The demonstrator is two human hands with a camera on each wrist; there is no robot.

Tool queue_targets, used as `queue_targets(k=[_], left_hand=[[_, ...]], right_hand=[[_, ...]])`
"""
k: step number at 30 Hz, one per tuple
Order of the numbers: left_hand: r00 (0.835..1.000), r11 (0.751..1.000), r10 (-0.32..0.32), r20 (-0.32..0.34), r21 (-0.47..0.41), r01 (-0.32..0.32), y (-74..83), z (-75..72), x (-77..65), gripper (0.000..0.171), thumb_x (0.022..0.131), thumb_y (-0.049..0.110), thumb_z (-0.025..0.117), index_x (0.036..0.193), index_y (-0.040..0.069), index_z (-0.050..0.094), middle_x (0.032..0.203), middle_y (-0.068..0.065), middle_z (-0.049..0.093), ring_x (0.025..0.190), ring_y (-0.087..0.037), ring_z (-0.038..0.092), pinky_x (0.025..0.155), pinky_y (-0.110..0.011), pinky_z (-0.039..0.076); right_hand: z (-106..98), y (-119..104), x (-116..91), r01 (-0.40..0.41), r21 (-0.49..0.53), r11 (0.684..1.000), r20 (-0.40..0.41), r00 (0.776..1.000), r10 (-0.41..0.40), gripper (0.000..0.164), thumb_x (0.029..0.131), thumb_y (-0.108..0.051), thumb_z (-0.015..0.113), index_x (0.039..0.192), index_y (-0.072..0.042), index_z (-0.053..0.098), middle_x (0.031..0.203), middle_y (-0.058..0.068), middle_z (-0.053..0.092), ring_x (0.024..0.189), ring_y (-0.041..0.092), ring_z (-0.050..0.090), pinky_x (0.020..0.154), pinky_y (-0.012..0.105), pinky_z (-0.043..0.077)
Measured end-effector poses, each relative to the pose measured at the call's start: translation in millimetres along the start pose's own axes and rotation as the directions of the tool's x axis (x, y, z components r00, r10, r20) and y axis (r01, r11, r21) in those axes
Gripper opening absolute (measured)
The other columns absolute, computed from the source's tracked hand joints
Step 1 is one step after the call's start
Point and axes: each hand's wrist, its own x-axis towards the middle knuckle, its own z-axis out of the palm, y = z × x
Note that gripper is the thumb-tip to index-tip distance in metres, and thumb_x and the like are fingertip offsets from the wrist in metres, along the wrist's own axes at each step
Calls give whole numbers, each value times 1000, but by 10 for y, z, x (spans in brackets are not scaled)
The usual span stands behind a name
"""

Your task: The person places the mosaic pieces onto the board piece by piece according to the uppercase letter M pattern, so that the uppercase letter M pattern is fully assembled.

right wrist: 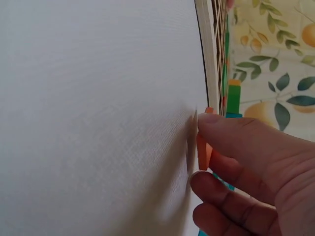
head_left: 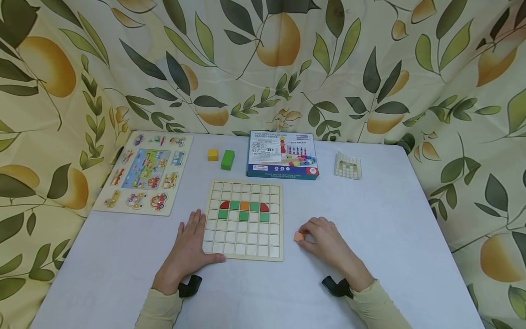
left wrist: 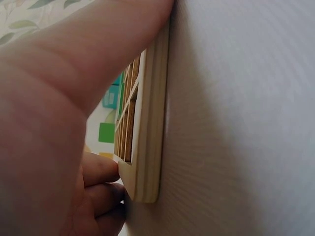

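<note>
A square wooden grid board (head_left: 242,237) lies in the middle of the table. Red quarter-round, green and orange tiles (head_left: 244,205) fill part of two of its rows. My left hand (head_left: 186,251) rests along the board's left edge, fingers straight, thumb at the near-left corner. Right of the board, my right hand (head_left: 328,240) pinches an orange tile (head_left: 299,236) between thumb and fingers, just above or on the tablecloth. In the right wrist view the orange tile (right wrist: 204,152) stands tilted on edge at the thumb tip.
A picture puzzle board (head_left: 144,201) lies at the back left. Behind the grid board are a yellow block (head_left: 213,155), a green block (head_left: 228,160) and a boxed set (head_left: 282,155). A small pattern card (head_left: 347,165) lies at the back right. A patterned curtain hangs behind the table.
</note>
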Motion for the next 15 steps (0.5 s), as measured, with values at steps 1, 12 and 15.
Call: queue_targets(k=[1, 12, 15], left_hand=[[1000, 1000, -1, 1, 0, 1, -2, 2, 1, 133, 59, 68, 81, 151, -8, 21, 159, -22, 11, 147, -35, 2, 113, -59, 2], [1000, 1000, -10, 7, 8, 10, -2, 2, 1, 135, 59, 71, 80, 152, -7, 20, 160, -22, 11, 147, -34, 1, 113, -58, 2], [1000, 1000, -13, 5, 9, 13, 4, -2, 1, 134, 59, 70, 80, 152, -7, 20, 160, -21, 11, 147, -34, 1, 114, -58, 2]], right_hand=[[-1, -4, 7, 0, 6, 1000, -2, 1000, 0, 21, 77, -22, 84, 91, -11, 74, 87, -5, 64, 82, 16, 54, 75, 37, 46], [-14, -60, 118, -1, 79, 997, -17, 1000, 2, 22, 80, -24, 82, 97, -13, 75, 91, -6, 69, 86, 15, 58, 83, 40, 43], [-10, -82, 162, 8, 92, 996, -26, 1000, -6, 22, 81, -24, 82, 98, -12, 75, 93, -5, 70, 87, 15, 58, 83, 40, 43]])
